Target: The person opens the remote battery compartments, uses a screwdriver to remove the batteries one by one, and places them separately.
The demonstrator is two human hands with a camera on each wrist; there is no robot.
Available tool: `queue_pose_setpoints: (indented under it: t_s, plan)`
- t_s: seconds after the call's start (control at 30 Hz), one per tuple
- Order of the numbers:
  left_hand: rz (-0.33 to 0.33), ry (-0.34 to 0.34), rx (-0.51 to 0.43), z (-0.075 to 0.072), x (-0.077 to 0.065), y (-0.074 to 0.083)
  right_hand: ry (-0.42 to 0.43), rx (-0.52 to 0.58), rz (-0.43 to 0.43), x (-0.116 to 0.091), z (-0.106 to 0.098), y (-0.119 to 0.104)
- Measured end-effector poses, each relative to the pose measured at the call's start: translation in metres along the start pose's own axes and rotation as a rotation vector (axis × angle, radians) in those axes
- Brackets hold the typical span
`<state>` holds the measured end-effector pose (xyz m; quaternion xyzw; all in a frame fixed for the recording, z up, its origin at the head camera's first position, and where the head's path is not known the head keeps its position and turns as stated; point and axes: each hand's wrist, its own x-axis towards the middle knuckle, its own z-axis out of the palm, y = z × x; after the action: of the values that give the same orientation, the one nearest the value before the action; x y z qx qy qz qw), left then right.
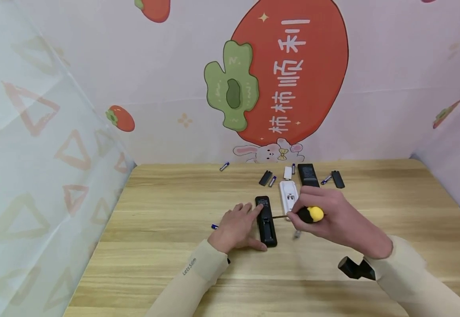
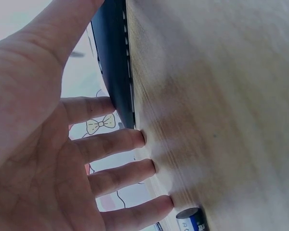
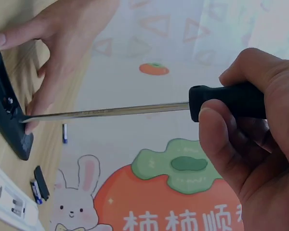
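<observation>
A black remote control lies back-up on the wooden table, its battery compartment uncovered. Along its left side rests my left hand, fingers mostly straight. The thumb touches near the remote's lower end and the index fingertip its upper part; the other fingertips meet the table. My right hand grips the black and yellow handle of a screwdriver, thumb and fingers curled round it. In the right wrist view the metal shaft reaches across to the remote, its tip at the battery compartment.
Behind my right hand lie a white remote control, uncovered, and another black remote. Around them are a white cover, two black covers and several loose batteries. One battery lies beside my left fingertips. Patterned cloth walls enclose the table's back and sides.
</observation>
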<state>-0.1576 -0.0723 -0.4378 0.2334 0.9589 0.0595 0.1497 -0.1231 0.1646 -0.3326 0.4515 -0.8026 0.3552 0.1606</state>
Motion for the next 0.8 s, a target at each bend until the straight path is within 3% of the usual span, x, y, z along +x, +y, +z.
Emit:
queue_pose_setpoints:
  t_s: [0.17, 0.63, 0.8]
  plan:
    - [-0.003, 0.006, 0.011, -0.0018, 0.0007, 0.0001, 0.054, -0.004, -0.007, 0.0001, -0.0062, -0.0013]
    - [-0.005, 0.005, -0.005, -0.0010, -0.0005, 0.0014, 0.077, 0.001, 0.060, -0.0019, -0.0075, -0.0005]
    - [-0.002, 0.004, -0.005, -0.0001, -0.0013, 0.0016, 0.102, 0.015, 0.038, -0.0019, -0.0105, 0.0016]
